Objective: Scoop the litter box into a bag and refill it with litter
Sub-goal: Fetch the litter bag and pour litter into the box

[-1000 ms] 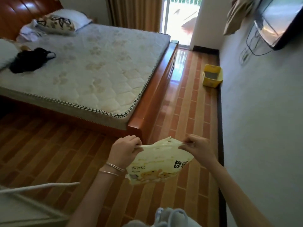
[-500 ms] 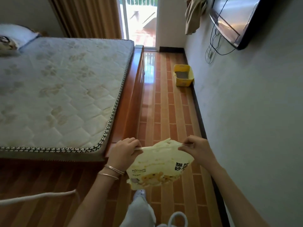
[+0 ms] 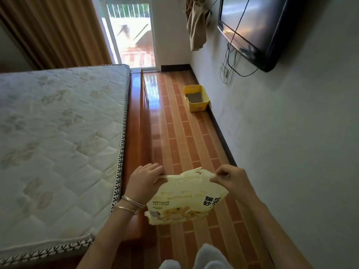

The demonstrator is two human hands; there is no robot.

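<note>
Between bed [image 3: 64, 133] and wall [image 3: 291, 152], hands gripping litter bag [image 3: 186, 199]

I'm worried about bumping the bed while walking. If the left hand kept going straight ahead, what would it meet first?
Probably nothing soon: the left hand, holding the litter bag, points along bare floor beside the bed frame. Depth is unclear.

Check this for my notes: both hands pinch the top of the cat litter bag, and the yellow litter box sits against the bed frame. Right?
Not quite. In the head view the litter box sits against the wall, across the floor from the bed frame. Both the left hand and right hand do pinch the cat litter bag.
</note>
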